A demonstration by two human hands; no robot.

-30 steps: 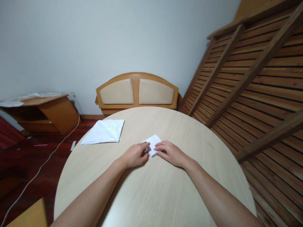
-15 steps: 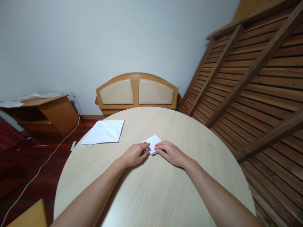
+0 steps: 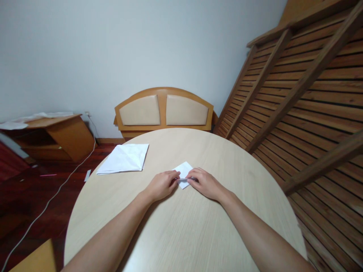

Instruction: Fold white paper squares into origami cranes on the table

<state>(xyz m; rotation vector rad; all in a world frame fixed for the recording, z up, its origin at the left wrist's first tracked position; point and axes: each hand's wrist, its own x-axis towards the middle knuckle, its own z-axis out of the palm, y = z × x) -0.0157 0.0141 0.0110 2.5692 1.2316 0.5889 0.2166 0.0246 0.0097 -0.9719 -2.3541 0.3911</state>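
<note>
A small folded piece of white paper (image 3: 183, 169) lies on the round wooden table (image 3: 181, 234), with a raised fold running across it between my hands. My left hand (image 3: 164, 184) pinches the left end of that fold between thumb and fingers. At the right end, my right hand (image 3: 204, 183) grips the paper the same way. One corner of the paper points away from me, and another shows below the fold, towards me. My fingers cover its left and right corners.
A stack of white paper sheets (image 3: 124, 158) lies at the table's left edge. Beyond the table stands a padded headboard (image 3: 163, 109). Wooden slats (image 3: 283, 98) lean at the right. On the left are a low cabinet (image 3: 68, 136) and a white cable (image 3: 61, 185) on the floor.
The paper's near part now shows a raised crease between my fingers, and a pointed corner sticks out below it. Both hands have stayed in nearly the same place.
</note>
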